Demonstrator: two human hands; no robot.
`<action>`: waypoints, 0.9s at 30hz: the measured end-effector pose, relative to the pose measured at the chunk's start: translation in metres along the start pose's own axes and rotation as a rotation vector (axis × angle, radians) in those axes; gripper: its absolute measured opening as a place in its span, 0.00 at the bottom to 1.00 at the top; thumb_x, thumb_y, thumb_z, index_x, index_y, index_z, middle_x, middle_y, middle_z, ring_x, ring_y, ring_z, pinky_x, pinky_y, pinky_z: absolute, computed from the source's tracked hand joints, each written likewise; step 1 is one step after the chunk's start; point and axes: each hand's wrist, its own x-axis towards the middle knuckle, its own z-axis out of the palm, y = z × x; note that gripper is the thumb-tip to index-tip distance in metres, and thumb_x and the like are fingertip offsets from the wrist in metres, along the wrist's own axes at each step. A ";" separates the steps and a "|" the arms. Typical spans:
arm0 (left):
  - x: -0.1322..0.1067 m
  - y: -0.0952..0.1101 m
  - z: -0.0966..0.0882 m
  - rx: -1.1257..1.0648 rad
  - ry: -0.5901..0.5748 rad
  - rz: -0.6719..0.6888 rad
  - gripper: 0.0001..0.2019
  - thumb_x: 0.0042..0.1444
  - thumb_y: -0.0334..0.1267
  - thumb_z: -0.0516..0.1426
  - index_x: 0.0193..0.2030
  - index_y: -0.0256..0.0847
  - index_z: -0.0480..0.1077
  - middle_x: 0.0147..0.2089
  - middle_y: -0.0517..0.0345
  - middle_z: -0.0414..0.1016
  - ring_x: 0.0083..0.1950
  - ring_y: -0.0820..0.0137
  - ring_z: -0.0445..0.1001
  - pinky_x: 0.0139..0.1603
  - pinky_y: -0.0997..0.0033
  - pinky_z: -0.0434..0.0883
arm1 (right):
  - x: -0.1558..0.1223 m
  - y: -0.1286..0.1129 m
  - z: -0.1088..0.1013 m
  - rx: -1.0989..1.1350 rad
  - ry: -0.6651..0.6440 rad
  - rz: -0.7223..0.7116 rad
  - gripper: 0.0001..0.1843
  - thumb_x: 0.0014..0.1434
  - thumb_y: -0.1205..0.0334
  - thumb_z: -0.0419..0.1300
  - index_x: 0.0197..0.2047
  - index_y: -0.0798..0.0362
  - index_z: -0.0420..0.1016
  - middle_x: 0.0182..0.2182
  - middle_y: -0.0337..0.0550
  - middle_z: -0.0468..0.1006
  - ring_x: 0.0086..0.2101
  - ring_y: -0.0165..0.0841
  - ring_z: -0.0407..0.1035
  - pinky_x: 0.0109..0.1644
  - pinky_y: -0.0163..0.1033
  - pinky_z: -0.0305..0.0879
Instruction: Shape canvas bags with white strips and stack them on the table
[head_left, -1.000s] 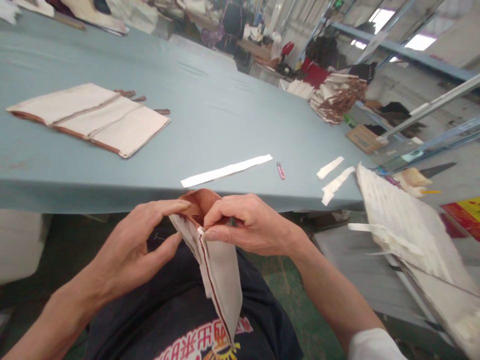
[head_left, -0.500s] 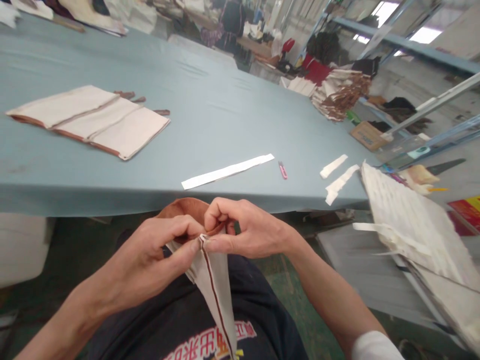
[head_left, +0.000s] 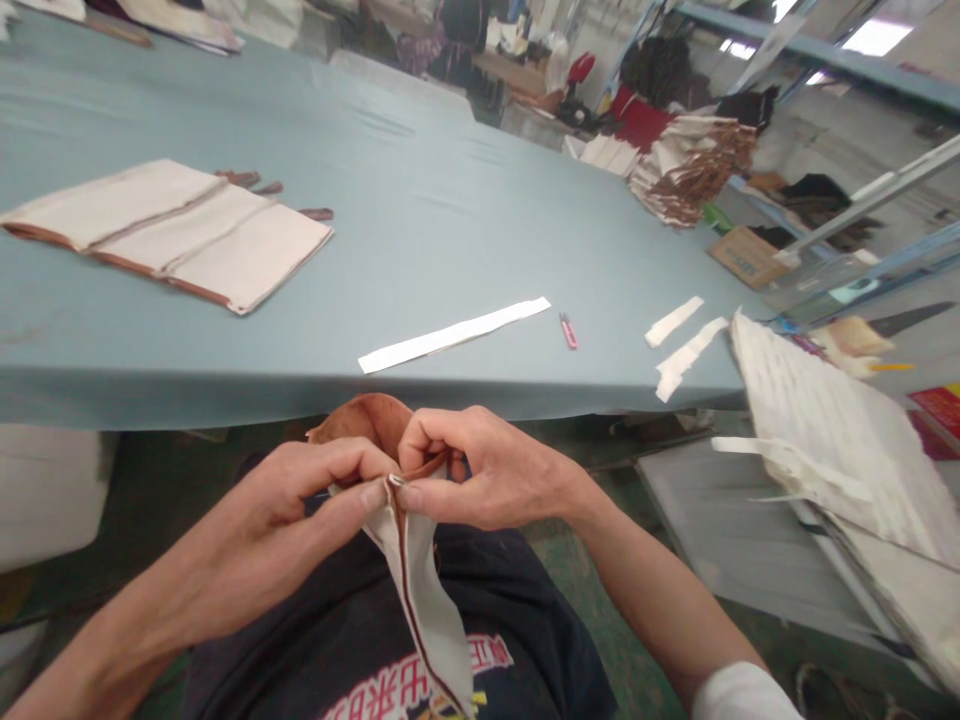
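Observation:
Both my hands pinch the top edge of a cream and brown fabric piece, held over my lap in front of the table edge. My left hand grips it just left of a dark brown seam, thumb on the near side. On the other side of that seam, my right hand has its thumb and curled fingers closed on the brown-lined edge. The two thumbs almost meet at the seam's top. Brown lining bulges up behind the hands, and the cream cloth hangs down in a narrow fold. Fingertips inside the fold are hidden.
On the blue-green table lie a flat cream sewn piece, a white strip, pink thread snips and short cream scraps. A stack of cream cloth stands at right. Bundled pieces sit at the far end.
My hands and the pinched edge have shifted slightly left. The hanging cream cloth has opened a little wider below the seam. The view has tilted slightly; the grip stays the same.

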 end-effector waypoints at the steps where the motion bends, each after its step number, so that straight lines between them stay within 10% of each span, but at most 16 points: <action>1: -0.001 0.000 -0.001 0.008 -0.005 0.021 0.20 0.75 0.52 0.58 0.35 0.47 0.83 0.30 0.63 0.85 0.31 0.68 0.80 0.35 0.75 0.77 | -0.001 -0.002 0.002 -0.033 0.031 0.003 0.10 0.64 0.60 0.67 0.37 0.49 0.68 0.29 0.30 0.72 0.31 0.27 0.64 0.37 0.34 0.60; 20: -0.017 -0.013 -0.010 0.094 -0.027 0.033 0.14 0.74 0.47 0.60 0.39 0.49 0.84 0.31 0.66 0.84 0.31 0.70 0.77 0.33 0.78 0.72 | 0.002 0.008 0.011 -0.026 0.006 -0.094 0.09 0.73 0.57 0.64 0.41 0.51 0.74 0.32 0.33 0.75 0.31 0.26 0.66 0.38 0.34 0.62; 27: -0.006 0.000 -0.003 0.062 0.271 -0.077 0.15 0.59 0.48 0.61 0.25 0.45 0.80 0.21 0.63 0.76 0.23 0.71 0.70 0.23 0.79 0.66 | 0.015 0.001 0.023 -0.254 0.247 -0.162 0.04 0.70 0.62 0.61 0.40 0.50 0.74 0.39 0.40 0.81 0.40 0.33 0.73 0.46 0.38 0.66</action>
